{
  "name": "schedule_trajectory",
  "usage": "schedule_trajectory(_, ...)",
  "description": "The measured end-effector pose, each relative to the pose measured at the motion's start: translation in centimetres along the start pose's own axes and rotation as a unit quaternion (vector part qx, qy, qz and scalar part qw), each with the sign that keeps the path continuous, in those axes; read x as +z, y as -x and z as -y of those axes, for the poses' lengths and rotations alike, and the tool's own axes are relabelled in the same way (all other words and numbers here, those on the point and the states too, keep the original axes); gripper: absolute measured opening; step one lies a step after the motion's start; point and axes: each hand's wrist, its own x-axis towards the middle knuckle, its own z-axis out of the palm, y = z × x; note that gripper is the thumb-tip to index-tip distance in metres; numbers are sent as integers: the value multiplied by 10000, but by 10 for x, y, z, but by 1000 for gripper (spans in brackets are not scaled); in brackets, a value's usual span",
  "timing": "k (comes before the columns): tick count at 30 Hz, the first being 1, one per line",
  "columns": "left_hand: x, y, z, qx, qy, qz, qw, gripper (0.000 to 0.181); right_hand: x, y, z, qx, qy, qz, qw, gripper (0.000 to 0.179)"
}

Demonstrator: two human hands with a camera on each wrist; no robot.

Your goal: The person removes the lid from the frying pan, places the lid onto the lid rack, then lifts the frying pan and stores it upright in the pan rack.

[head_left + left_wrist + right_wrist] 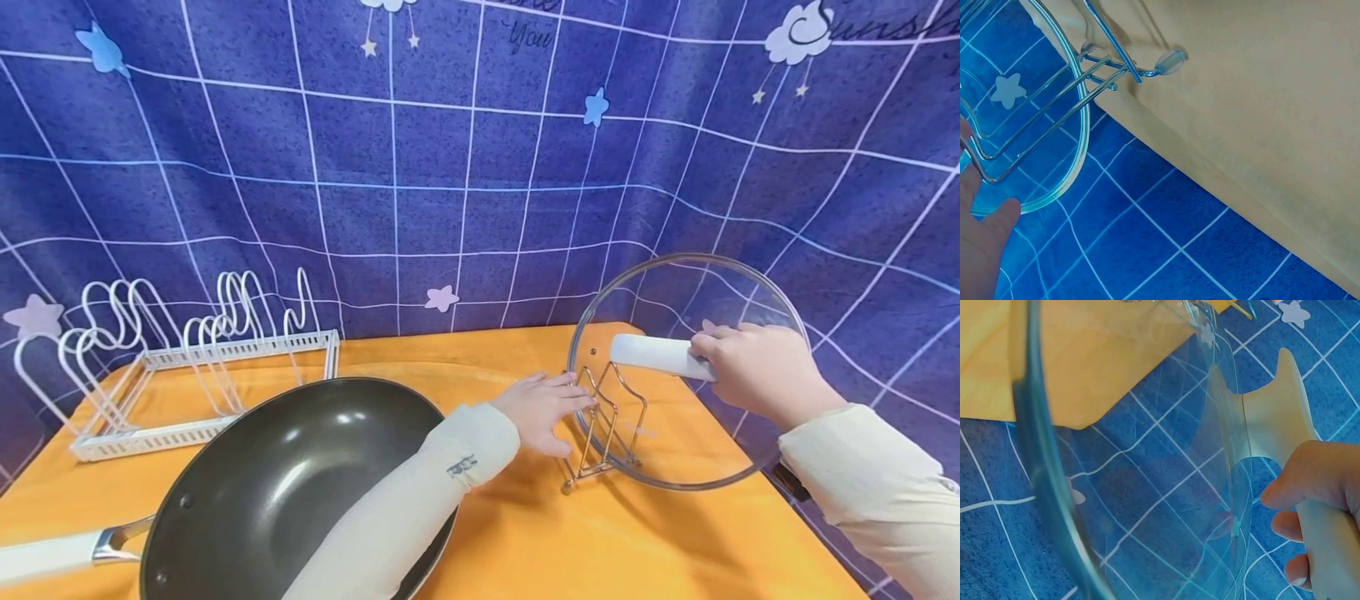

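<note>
At the right of the head view, my right hand (757,367) grips the white handle (652,352) of a round glass lid (697,287). The lid stands on edge, its lower left side at a small metal wire rack (611,417). In the right wrist view, thumb and fingers curl round that handle (1279,419). My left hand (540,410) reaches across to the rack, fingers extended over its upper left wires and thumb spread apart. The left wrist view shows the lid's rim (1082,125) among the wires.
A large dark wok (300,467) with a white handle (48,557) sits at the front left, under my left sleeve. Behind it stands a white dish rack (180,433). A blue patterned curtain (420,217) hangs behind the orange-covered table (480,354).
</note>
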Motion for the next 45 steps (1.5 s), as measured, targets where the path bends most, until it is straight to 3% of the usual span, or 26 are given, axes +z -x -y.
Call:
schedule_trajectory(8,0,3,0,-125,-98,79,9998,75,1,-3,3,-21,-13,215,9998,30)
schedule_trajectory(16,-1,-1,-3,-109,-125,94,9998,74,4,3,0,-80,-29,-334,9994,30)
schedule_trajectory(25,-1,-5,-7,-53,-140,121,9998,74,3,10,4,120,59,-275,9995,30)
schedule_trajectory(30,0,-4,-3,-94,-48,115,9999,74,12,12,13,62,80,-1066,9942,31)
schedule_trajectory(32,0,-3,-2,-114,-41,122,9999,74,17,14,20,142,68,-1385,9902,32)
schedule_trajectory(34,-1,-2,-2,-113,-69,131,9998,73,19,17,28,333,45,-1442,9890,31)
schedule_trajectory(40,-4,-2,-1,-58,-183,154,9997,72,18,24,45,934,-103,-1199,9883,36)
schedule_trajectory(45,-5,-2,-3,-115,-117,144,9998,70,18,29,52,930,-199,-1372,9860,39)
